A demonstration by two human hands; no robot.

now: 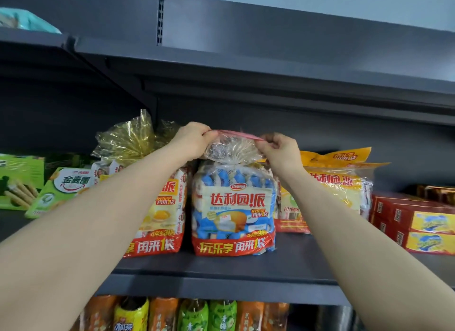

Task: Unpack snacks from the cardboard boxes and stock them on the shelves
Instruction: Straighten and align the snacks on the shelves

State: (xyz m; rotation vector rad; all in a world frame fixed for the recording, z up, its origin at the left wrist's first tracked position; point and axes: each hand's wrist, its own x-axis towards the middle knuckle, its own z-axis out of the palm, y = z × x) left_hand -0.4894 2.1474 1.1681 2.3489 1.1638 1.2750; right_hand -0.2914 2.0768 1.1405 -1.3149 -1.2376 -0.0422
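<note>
We read 达利园派 on the blue-and-white pie bag (233, 207), which stood upright on the dark shelf (221, 264). Our left hand (193, 139) and right hand (280, 149) pinched its gathered clear top. A yellow bag (161, 207) touched it on the left; red boxes (413, 222) sat far right.

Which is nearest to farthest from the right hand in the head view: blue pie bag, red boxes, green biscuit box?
From the right hand:
1. Blue pie bag, pinched at its top, centre of shelf.
2. Red boxes, far right.
3. Green biscuit box, far left.
</note>
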